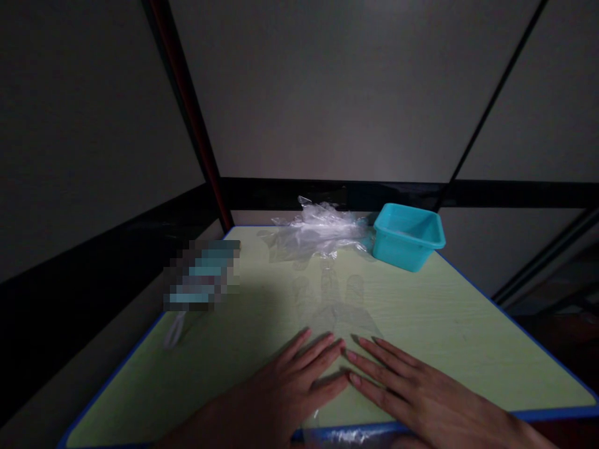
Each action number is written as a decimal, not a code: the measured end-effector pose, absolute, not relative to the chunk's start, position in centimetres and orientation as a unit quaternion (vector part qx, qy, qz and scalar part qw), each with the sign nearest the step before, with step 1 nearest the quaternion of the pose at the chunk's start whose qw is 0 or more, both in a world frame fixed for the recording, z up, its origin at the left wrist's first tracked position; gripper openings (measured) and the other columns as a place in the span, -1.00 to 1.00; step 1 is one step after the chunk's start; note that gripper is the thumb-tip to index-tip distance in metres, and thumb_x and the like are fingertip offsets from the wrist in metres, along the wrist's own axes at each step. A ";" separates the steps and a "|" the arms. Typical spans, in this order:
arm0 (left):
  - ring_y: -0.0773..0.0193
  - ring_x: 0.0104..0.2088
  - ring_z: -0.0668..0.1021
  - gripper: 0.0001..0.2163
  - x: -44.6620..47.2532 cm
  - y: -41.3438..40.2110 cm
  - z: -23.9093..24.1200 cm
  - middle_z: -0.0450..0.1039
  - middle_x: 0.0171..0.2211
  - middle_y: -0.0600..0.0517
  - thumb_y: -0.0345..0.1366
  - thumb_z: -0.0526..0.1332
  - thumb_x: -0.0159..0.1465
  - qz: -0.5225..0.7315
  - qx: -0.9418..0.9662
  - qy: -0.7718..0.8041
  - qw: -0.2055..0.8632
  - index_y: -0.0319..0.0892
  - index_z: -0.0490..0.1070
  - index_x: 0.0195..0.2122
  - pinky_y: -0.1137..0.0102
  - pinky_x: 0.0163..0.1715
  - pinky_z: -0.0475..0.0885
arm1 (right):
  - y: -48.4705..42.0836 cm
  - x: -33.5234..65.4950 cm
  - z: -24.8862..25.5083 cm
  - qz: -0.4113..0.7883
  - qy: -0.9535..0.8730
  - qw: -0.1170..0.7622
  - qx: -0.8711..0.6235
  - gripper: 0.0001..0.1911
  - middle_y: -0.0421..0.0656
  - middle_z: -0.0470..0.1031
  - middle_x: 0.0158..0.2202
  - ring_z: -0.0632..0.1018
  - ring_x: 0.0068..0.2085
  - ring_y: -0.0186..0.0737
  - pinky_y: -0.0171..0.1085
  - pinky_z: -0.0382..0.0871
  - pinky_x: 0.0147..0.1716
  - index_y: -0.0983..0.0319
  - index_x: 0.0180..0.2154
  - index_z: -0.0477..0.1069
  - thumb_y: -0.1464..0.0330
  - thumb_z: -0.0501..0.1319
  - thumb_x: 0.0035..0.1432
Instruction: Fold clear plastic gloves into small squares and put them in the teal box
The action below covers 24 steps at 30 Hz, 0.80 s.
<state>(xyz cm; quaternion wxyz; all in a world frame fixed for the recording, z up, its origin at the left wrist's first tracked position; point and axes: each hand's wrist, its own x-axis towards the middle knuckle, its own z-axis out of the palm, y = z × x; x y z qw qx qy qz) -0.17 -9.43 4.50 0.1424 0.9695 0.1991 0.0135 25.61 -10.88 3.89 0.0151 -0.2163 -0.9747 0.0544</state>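
Note:
A thin clear plastic glove (pixel 337 312) lies flat on the table, its finger shapes pointing away from me. My left hand (pixel 299 380) rests palm down over its near part, fingers stretched out and slightly spread. From the right, my right hand (pixel 407 386) lies flat too, fingers extended, its tips close to those of my left. Neither hand grasps anything. Some shiny clear plastic (pixel 353 434) shows at the table's front edge between my wrists. What lies under my palms is hidden.
Behind the glove sits a crumpled heap of clear plastic (pixel 318 231). A turquoise plastic basket (pixel 405 249) stands at the back right. On the left is a pixelated phone-like object (pixel 203 274) with a pale strap (pixel 175 330). The pale green table (pixel 449 324) has blue edging and meets a wall.

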 end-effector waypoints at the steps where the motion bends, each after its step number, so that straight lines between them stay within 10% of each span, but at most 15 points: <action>1: 0.01 0.20 -0.12 -0.39 -0.2 -9.4 4.5 -0.26 0.23 -0.12 -0.03 0.03 0.19 0.011 0.971 0.194 0.141 -0.14 -0.11 0.20 0.08 0.13 -0.18 | -10.9 25.6 3.9 0.064 -0.973 0.016 -0.222 -0.28 -0.07 -0.23 0.23 -0.13 0.21 -0.03 0.01 -0.02 0.12 0.24 0.21 -0.23 0.26 0.09 0.12; 24: -0.02 0.20 -0.07 -0.54 0.2 -9.5 4.7 -0.11 0.21 -0.11 -0.15 0.01 0.24 0.001 0.975 0.176 0.135 -0.13 0.03 0.15 0.03 0.12 -0.16 | -10.6 25.5 4.1 0.143 -0.970 0.009 -0.197 -0.24 -0.05 -0.25 0.24 -0.16 0.21 -0.04 0.07 -0.24 0.13 0.23 0.21 -0.25 0.25 0.11 0.08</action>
